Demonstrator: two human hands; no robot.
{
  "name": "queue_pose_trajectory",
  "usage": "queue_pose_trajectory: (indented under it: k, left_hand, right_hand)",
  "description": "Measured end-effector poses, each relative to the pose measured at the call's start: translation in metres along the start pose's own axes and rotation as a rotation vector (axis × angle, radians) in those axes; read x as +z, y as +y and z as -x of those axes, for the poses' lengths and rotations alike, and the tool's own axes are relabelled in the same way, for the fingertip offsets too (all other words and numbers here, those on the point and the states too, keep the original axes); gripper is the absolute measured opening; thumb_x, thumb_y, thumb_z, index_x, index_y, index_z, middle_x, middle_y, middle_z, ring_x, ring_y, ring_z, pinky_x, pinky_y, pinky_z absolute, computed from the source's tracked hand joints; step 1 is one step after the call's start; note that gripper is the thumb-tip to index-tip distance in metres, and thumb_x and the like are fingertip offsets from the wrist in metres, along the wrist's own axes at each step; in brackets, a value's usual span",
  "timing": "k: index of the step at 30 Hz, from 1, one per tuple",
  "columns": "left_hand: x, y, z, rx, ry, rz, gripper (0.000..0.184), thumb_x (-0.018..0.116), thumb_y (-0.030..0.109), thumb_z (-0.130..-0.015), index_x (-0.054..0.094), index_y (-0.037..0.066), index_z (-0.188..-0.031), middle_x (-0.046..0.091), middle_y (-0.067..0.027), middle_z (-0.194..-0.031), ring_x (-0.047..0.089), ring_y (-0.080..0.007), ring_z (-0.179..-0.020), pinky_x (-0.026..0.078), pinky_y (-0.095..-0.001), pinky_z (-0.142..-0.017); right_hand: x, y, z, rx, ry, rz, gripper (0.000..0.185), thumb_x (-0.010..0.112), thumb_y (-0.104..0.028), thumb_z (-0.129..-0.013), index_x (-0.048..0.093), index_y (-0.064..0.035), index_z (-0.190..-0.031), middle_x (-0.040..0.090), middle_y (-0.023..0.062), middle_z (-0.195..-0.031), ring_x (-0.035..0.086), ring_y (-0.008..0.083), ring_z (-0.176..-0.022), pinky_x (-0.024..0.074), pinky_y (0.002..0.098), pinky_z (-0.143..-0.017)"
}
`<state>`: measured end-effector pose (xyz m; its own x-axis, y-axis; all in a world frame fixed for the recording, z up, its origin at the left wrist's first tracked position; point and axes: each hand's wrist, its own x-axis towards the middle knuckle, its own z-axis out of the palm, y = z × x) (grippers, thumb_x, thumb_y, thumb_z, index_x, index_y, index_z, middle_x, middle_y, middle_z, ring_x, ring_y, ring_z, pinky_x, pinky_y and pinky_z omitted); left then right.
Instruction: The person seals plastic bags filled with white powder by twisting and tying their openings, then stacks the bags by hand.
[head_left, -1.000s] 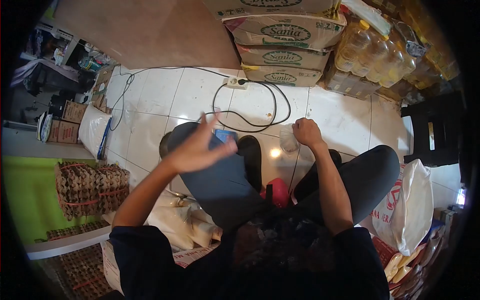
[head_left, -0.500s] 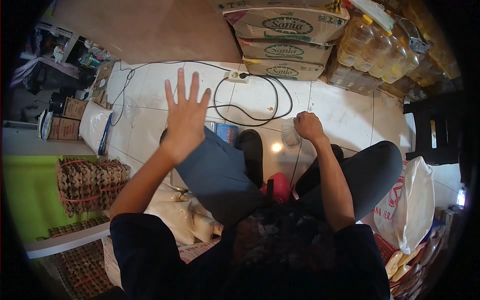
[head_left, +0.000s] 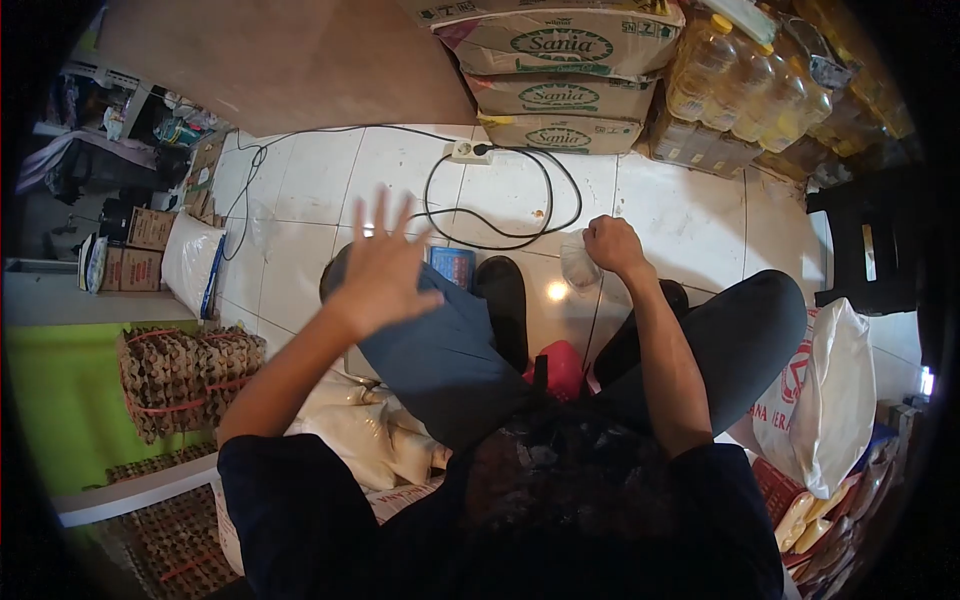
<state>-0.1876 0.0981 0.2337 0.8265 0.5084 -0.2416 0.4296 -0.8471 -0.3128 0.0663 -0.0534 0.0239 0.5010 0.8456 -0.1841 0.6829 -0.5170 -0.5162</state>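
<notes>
My left hand (head_left: pixel 383 275) is raised over my left knee, its fingers spread and slightly blurred, with nothing in it. My right hand (head_left: pixel 613 244) is closed in a fist around the gathered top of a small clear plastic bag (head_left: pixel 579 264). The bag hangs above the white tiles; what it contains, if anything, is hard to make out. Past my left knee a flat blue object (head_left: pixel 455 266) lies beside a dark sandal (head_left: pixel 501 300). Between my legs is a bright pink thing (head_left: pixel 561 368), partly hidden.
A black cable loops over the floor from a white socket block (head_left: pixel 468 151). Stacked Sania cartons (head_left: pixel 565 92) and bottles of yellow oil (head_left: pixel 745 85) stand ahead. Filled plastic bags (head_left: pixel 350 430) and egg trays (head_left: pixel 175 375) are at left, a white sack (head_left: pixel 835 400) at right.
My left hand has moved down and slightly right, fingers still spread, thumb now showing. My right hand has shifted slightly left and up, still closed on the bag.
</notes>
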Motion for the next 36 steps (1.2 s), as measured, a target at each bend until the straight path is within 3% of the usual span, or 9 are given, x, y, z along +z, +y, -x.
queue_pose_trajectory:
  k: [6,12,16,19,23,27,30,34,36]
  left_hand:
    - [-0.001,-0.028,-0.013,-0.063,0.103,-0.096,0.081,0.076,0.038,-0.056,0.05,0.013,-0.128,0.026,-0.0206,-0.145,0.011,-0.0431,-0.136,0.003,-0.0599,-0.108]
    - [0.002,-0.008,0.006,-0.031,-0.126,0.051,0.085,0.074,0.038,-0.053,0.047,0.013,-0.13,0.027,-0.0218,-0.144,0.015,-0.0472,-0.134,0.01,-0.0654,-0.105]
    - [-0.002,-0.02,-0.004,-0.065,0.174,0.018,0.078,0.076,0.026,-0.055,0.05,0.017,-0.127,0.027,-0.0197,-0.143,0.018,-0.0462,-0.133,0.013,-0.0655,-0.104]
    - [0.005,0.007,0.007,0.041,-0.066,0.107,0.076,0.073,0.025,-0.057,0.049,0.018,-0.128,0.028,-0.0176,-0.143,0.019,-0.0432,-0.134,0.011,-0.0618,-0.107]
    - [-0.009,-0.027,-0.004,-0.111,0.135,-0.126,0.078,0.073,0.032,-0.059,0.047,0.018,-0.131,0.027,-0.0192,-0.143,0.018,-0.0422,-0.135,0.009,-0.0602,-0.108]
    - [-0.018,-0.005,0.007,-0.031,-0.139,0.15,0.081,0.073,0.034,-0.057,0.046,0.017,-0.132,0.026,-0.0219,-0.143,0.015,-0.0427,-0.135,0.006,-0.059,-0.109]
    - [-0.005,-0.006,0.013,-0.012,-0.057,0.154,0.078,0.074,0.032,-0.055,0.05,0.015,-0.128,0.026,-0.0224,-0.142,0.014,-0.0424,-0.136,0.004,-0.0574,-0.109]
    - [-0.032,-0.006,-0.002,-0.077,0.501,-0.123,0.059,0.064,0.002,-0.062,0.056,0.013,-0.119,0.033,-0.0155,-0.139,0.022,-0.0361,-0.134,0.01,-0.0551,-0.109]
    - [-0.042,0.001,-0.001,-0.044,0.514,0.144,0.058,0.059,-0.005,-0.065,0.055,0.014,-0.12,0.037,-0.0136,-0.136,0.03,-0.0333,-0.131,0.014,-0.0536,-0.108]
  right_hand:
    - [0.005,0.006,0.001,0.029,0.009,-0.011,0.027,0.052,-0.022,-0.081,0.067,0.0008,-0.079,0.064,0.0254,-0.084,0.063,0.0395,-0.083,0.0499,0.0442,-0.079]
    - [0.003,0.003,0.001,0.047,0.009,-0.024,0.026,0.052,-0.021,-0.081,0.067,0.0007,-0.08,0.064,0.0255,-0.084,0.063,0.0394,-0.082,0.0502,0.0439,-0.079]
    - [0.002,0.004,-0.001,0.023,-0.006,-0.013,0.026,0.051,-0.02,-0.081,0.067,0.0008,-0.08,0.064,0.026,-0.083,0.063,0.0396,-0.083,0.0501,0.044,-0.079]
    - [0.003,0.002,-0.003,0.004,-0.001,-0.006,0.027,0.051,-0.02,-0.08,0.067,0.001,-0.079,0.064,0.0263,-0.082,0.063,0.0396,-0.082,0.05,0.0442,-0.079]
    - [0.002,0.003,0.0,0.038,-0.011,-0.023,0.027,0.051,-0.02,-0.08,0.067,0.0011,-0.078,0.064,0.0262,-0.082,0.063,0.0394,-0.082,0.0497,0.0446,-0.079]
    - [0.002,0.004,-0.004,0.018,0.011,-0.021,0.027,0.05,-0.02,-0.081,0.067,0.0012,-0.078,0.064,0.0261,-0.082,0.063,0.0395,-0.082,0.0496,0.0448,-0.079]
    - [-0.001,-0.002,-0.005,-0.001,-0.03,-0.007,0.028,0.05,-0.02,-0.081,0.067,0.0011,-0.078,0.063,0.0266,-0.083,0.063,0.0397,-0.083,0.0495,0.045,-0.079]
    - [0.007,0.005,-0.007,0.03,0.001,-0.02,0.028,0.051,-0.021,-0.079,0.067,0.0014,-0.079,0.063,0.027,-0.082,0.063,0.0405,-0.081,0.0496,0.0454,-0.079]
    - [0.009,0.005,-0.009,0.036,-0.004,-0.032,0.029,0.051,-0.022,-0.079,0.067,0.0017,-0.08,0.063,0.027,-0.082,0.063,0.0409,-0.081,0.0495,0.0455,-0.079]
